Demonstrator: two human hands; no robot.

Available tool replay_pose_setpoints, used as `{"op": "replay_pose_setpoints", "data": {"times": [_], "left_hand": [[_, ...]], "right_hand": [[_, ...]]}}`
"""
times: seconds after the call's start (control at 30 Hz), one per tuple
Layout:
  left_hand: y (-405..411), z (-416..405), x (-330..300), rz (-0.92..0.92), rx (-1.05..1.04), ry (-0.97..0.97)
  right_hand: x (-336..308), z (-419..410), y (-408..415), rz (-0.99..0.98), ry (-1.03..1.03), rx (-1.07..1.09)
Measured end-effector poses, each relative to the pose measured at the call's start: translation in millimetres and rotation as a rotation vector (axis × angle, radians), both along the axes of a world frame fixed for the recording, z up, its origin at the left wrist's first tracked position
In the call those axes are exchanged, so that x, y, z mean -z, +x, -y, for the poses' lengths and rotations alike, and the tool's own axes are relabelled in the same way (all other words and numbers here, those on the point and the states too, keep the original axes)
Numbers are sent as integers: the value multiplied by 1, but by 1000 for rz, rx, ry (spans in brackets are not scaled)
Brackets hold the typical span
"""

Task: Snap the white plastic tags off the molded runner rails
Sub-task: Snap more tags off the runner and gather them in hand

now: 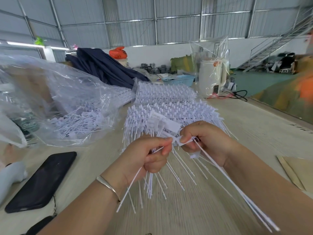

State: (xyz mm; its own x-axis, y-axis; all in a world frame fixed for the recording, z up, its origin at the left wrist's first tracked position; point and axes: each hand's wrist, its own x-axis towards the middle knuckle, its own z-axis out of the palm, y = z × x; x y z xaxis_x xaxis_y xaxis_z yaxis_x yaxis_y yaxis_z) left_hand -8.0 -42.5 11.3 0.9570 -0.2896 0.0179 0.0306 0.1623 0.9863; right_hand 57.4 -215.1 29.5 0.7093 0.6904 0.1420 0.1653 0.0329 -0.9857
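Head view: near the table's point(254, 133) front edge, the left hand point(149, 156) and right hand point(205, 141) — close together — each pinch white tags point(176, 140) on a runner rail point(163, 122), loose stems trailing from both fists. More stacked rails point(166, 94) lie mid-table; a phone point(42, 180) sits left.

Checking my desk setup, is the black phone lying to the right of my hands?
No, the black phone lies on the table left of the left hand.
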Motion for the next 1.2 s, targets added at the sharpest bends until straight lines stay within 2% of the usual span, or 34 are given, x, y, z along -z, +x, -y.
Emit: {"op": "replay_pose_setpoints", "data": {"times": [0.13, 0.2, 0.27, 0.43, 0.63, 0.8, 0.97, 1.1, 1.2], "left_hand": [[-1, -2, 1, -49, 188, -81], [-1, -10, -2, -54, 321, -189], [-1, -19, -5, -50, 343, -276], [5, -16, 2, -16, 57, -234], [5, -9, 6, 56, -71, -176], [1, -8, 4, 140, -253, -44], [4, -5, 6, 194, -478, -6], [3, -6, 7, 207, -496, 163], [2, -4, 7, 158, -503, 124]], "right_hand": [[-1, 1, 0, -35, 50, -138], [-2, 6, 4, -57, 154, -264], [-4, 15, 12, -97, 247, -301], [3, 16, 17, -40, 117, -24], [6, 5, 12, -1, -15, 126], [6, 3, 8, 54, -53, 48], [6, 2, 4, 100, 0, -59], [4, 1, 0, 157, 35, -28], [5, 0, 0, 192, 3, 40]]}}
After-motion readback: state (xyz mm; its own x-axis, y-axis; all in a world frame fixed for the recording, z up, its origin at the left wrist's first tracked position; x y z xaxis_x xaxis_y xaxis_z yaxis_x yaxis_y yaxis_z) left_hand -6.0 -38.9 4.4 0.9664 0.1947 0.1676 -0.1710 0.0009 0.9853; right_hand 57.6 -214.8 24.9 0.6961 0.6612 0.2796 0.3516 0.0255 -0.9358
